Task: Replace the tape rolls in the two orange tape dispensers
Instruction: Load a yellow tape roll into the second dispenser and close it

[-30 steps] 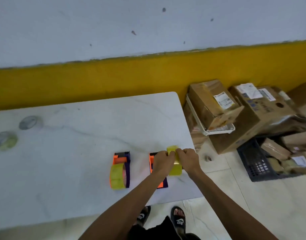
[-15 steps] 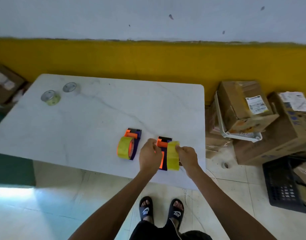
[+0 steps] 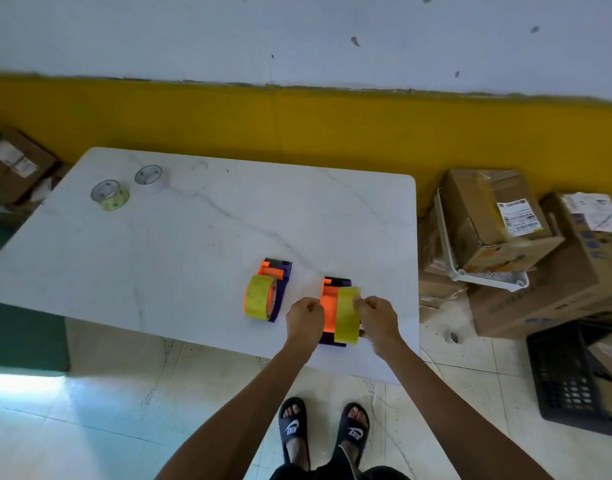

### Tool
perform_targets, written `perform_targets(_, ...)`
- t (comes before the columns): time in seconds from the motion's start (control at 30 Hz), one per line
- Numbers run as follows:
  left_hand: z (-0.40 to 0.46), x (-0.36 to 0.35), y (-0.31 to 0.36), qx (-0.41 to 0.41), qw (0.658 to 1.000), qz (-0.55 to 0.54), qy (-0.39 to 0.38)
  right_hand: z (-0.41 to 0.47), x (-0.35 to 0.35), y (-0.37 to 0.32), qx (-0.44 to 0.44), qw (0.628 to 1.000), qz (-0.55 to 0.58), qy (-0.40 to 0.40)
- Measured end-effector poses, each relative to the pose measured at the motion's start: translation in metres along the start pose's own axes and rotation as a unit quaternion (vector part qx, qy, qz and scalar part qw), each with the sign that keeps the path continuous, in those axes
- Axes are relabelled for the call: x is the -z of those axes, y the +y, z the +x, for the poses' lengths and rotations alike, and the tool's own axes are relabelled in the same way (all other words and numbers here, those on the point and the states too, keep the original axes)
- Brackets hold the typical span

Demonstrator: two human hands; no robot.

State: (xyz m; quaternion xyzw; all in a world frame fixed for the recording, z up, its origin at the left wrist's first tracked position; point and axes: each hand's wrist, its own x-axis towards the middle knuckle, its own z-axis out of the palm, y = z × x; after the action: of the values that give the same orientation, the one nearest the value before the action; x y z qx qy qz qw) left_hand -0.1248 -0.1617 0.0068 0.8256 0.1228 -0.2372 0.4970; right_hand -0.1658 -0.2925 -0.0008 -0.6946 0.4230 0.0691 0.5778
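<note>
Both hands work at the near right part of the white marble table (image 3: 200, 244). The right hand (image 3: 377, 322) is closed on a yellow tape roll (image 3: 347, 315), fingers pinching its far edge and thumb at its near edge, holding it on edge against the right side of the right dispenser (image 3: 332, 306). The left hand (image 3: 304, 320) is curled shut against the left side of that same dispenser; whether it truly grips the body or only presses on it cannot be told. This dispenser is orange with a dark purple side plate and lies lengthwise, its dark head pointing to the far side of the table. Just to its left, apart from it, lies the left dispenser (image 3: 275, 275) of the same make, with a yellow tape roll (image 3: 259, 297) seated on its near end. Well apart, at the far left corner of the table, stand two nearly spent rolls: a yellowish one (image 3: 109, 195) and, just beyond it, a clear one (image 3: 150, 176). On the tiled floor to the right of the table are stacked cardboard boxes (image 3: 495, 216), a white plastic basket (image 3: 484, 278) and a black crate (image 3: 574, 379). Two feet in dark sandals (image 3: 325, 427) stand below the near table edge.
</note>
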Motion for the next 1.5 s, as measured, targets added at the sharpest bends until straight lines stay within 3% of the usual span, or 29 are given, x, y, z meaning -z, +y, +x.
perform_targets(0.2,0.001,-0.002,0.003,0.016,0.999,-0.032,-0.031,-0.004,-0.021,-0.009,0.014,1.0,-0.013,0.005)
perform_targets(0.37,0.006,0.004,-0.011,-0.027,0.998,0.04,-0.041,-0.008,-0.034,-0.008,-0.025,1.0,-0.017,0.001)
perform_targets(0.53,0.012,0.007,-0.017,-0.067,0.994,0.079,-0.042,0.009,-0.028,-0.028,0.102,0.986,-0.133,0.015)
perform_targets(0.63,0.014,0.008,-0.018,-0.082,0.991,0.093,-0.047,0.035,-0.027,-0.047,0.152,0.957,-0.245,-0.038)
perform_targets(0.73,0.015,0.009,-0.022,-0.096,0.99,0.093,-0.045,0.06,-0.032,-0.064,0.101,0.902,-0.391,-0.151)
perform_targets(0.9,0.015,0.007,-0.024,-0.097,0.991,0.079,-0.037,0.084,-0.026,-0.075,0.149,0.843,-0.442,-0.267)
perform_targets(1.23,0.014,0.001,-0.017,-0.07,0.991,0.113,-0.035,0.1,-0.026,-0.057,0.296,0.823,-0.439,-0.207)
perform_targets(1.5,0.007,-0.001,0.0,-0.046,0.974,0.217,-0.051,0.107,-0.036,-0.052,0.266,0.802,-0.506,-0.172)
